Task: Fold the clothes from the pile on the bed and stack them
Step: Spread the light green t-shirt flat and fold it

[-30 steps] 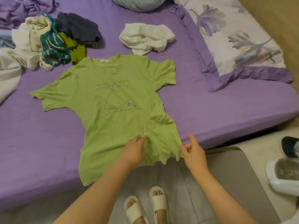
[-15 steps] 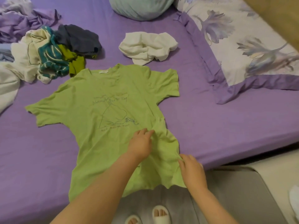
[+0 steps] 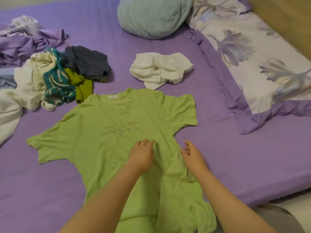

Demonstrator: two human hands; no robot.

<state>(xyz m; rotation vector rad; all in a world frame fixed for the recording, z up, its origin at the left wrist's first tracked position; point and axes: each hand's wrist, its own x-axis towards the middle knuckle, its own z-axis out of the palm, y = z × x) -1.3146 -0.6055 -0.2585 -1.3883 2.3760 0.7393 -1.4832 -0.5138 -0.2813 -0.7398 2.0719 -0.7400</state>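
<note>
The green T-shirt lies spread on the purple bed, its hem hanging over the near edge under my forearms. My left hand rests flat on its printed front, fingers straight. My right hand is open at the shirt's rumpled right side, though I can't tell whether it touches the cloth.

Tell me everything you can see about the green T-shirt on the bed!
The green T-shirt is light green, soft-looking cloth with short sleeves, a round neck and a thin line drawing with writing on it. It lies spread out on the purple bed sheet, neck pointing away, its bottom hem hanging over the bed's edge. The right side is bunched into folds. The left hand rests flat on its middle; the right hand, fingers relaxed, is at the wrinkled right edge.
</note>
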